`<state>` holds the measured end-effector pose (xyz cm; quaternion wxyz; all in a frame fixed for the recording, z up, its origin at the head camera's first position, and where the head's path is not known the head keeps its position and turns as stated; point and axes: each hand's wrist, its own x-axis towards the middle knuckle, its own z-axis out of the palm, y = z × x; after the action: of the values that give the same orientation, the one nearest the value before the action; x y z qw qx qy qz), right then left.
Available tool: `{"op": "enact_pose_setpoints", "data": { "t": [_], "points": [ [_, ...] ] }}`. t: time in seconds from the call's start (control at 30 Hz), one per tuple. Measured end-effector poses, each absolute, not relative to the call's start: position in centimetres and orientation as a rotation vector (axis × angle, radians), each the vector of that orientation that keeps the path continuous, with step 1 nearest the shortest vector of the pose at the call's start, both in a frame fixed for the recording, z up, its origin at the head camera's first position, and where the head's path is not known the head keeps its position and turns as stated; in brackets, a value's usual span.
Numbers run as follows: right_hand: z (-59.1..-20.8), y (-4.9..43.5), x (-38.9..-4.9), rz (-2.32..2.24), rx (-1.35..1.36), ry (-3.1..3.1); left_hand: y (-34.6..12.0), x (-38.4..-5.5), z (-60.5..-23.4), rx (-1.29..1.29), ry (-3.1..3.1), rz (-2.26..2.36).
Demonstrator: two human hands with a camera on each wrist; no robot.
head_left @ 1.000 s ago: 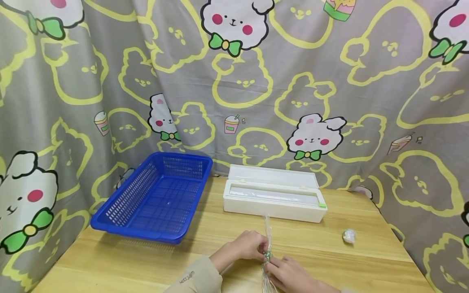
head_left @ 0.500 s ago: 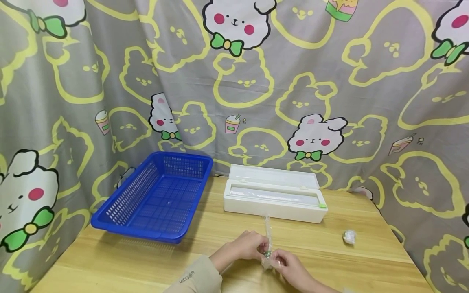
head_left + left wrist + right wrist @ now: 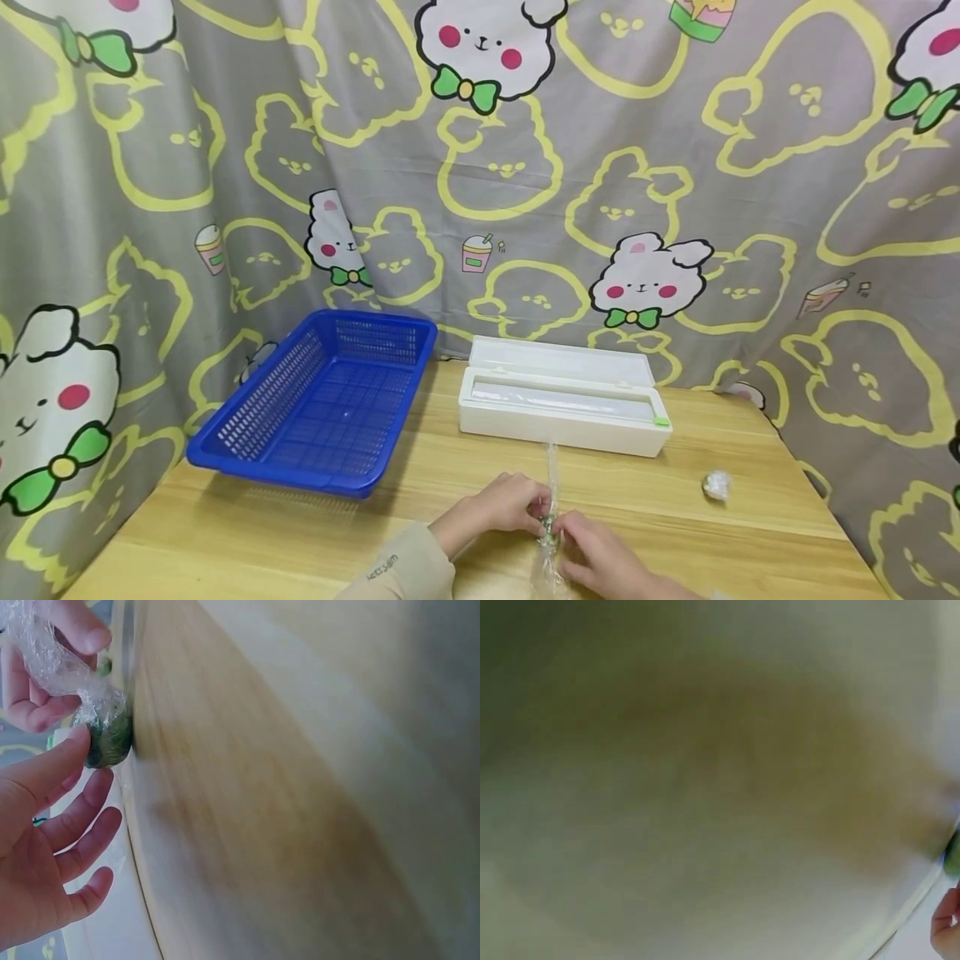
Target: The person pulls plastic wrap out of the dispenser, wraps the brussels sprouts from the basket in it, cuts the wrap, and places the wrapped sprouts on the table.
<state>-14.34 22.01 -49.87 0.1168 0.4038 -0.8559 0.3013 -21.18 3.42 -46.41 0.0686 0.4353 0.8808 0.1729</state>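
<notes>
A small dark green, rounded thing [image 3: 110, 739] is bundled in clear plastic wrap [image 3: 64, 664]; its exact kind is hidden by the film. My left hand [image 3: 516, 502] pinches the bundle between thumb and forefinger, the other fingers spread loosely in the left wrist view. Across from it, my right hand [image 3: 600, 554] has curled fingers at the gathered wrap just beside the green part. One loose end of film stretches toward the white box, another hangs toward me. Only a sliver of the green thing [image 3: 952, 859] shows at the edge of the blurred right wrist view.
A white plastic-wrap dispenser box [image 3: 558, 429] stands lid up behind the hands, a film roll [image 3: 562, 400] inside and a green slider [image 3: 661, 422] at its right end. A blue mesh basket [image 3: 277, 483] sits left. Another small wrapped ball [image 3: 717, 485] lies right on the wooden table [image 3: 757, 550].
My right hand moved off the bundle to pull at the film, then came back beside it; the near film end shortened, then hangs down again. My left hand keeps its pinch in place.
</notes>
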Motion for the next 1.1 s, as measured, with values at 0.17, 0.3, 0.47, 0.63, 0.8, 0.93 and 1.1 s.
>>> {"op": "enact_pose_setpoints", "data": {
  "t": [0.17,0.3,0.47,0.63,0.8,0.93,1.1],
  "points": [
    [-49.9,21.5,-14.3,0.91,1.198,-2.481,3.5,-21.3,-46.5,1.33,2.663,0.501],
    [-49.7,21.3,-14.1,1.149,1.028,-2.574,3.5,-21.3,-46.7,1.338,2.657,0.504],
    [-49.3,21.1,-14.3,1.419,0.836,-2.616,3.4,-21.4,-46.8,1.346,2.64,0.542],
    [-48.8,21.0,-14.6,1.747,0.628,-2.717,3.2,-21.5,-46.7,1.285,2.583,0.602],
    [-48.6,21.0,-14.7,1.754,0.492,-2.799,3.0,-21.5,-46.2,1.203,2.514,0.633],
    [-48.6,20.9,-14.7,1.727,0.433,-2.815,3.0,-21.5,-46.2,1.179,2.487,0.676],
    [-48.7,20.8,-14.8,1.761,0.339,-2.798,3.1,-21.6,-46.5,1.15,2.484,0.723]
  ]
}}
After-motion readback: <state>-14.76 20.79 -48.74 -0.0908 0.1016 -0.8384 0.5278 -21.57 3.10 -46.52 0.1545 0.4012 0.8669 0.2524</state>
